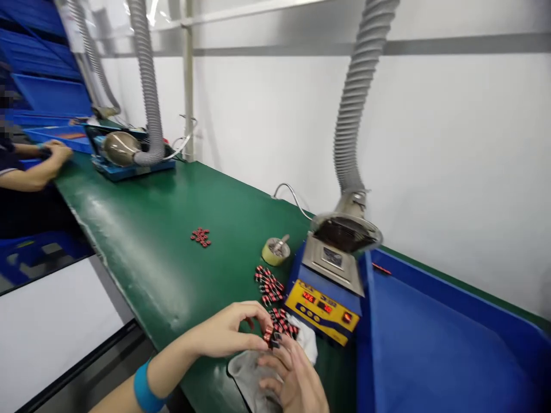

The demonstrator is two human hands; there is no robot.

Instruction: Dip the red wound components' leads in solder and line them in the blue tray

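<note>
– Where is the small copper-and-black part (270,335)?
– Bottom centre of the frame, between the hands, just left of a heap of red-and-black parts (282,322)
– What are the left hand (230,331)'s fingers doing?
– Thumb and forefinger arch round with a gap behind their tips, and those tips are clamped on the part
– And the right hand (299,381), lower down?
– Its upper fingertips meet the part's dark end; whether they grip it, I cannot tell. The lower fingers are spread apart, over a grey cloth (247,373)
</note>
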